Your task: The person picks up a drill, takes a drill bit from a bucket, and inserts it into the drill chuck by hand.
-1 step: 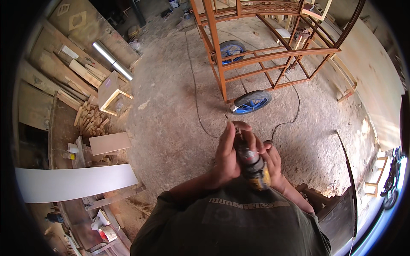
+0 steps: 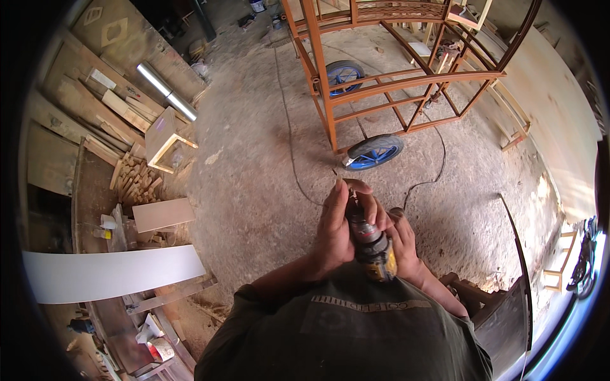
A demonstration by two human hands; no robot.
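Note:
A yellow-and-black power drill (image 2: 379, 261) is in front of my chest, with its chuck (image 2: 366, 232) pointing away from me. My left hand (image 2: 335, 230) is closed at the front end of the drill, its fingers curled over the chuck and the tip. What those fingers pinch there is mostly hidden. On the other side, my right hand (image 2: 404, 242) is wrapped around the drill's body, and the grip is out of sight beneath it.
Ahead stands a brown metal cart frame (image 2: 406, 82) on blue-rimmed wheels (image 2: 376, 152). A dark cable (image 2: 290, 127) runs over the concrete floor. To the left are a white panel (image 2: 121, 274), wood offcuts (image 2: 136, 180) and a wooden box (image 2: 166, 136). A dark-edged sheet (image 2: 518, 254) stands at right.
The drill has shifted slightly to the left, and my hands have moved a little with it. Both hands keep their hold. The cart frame has not moved.

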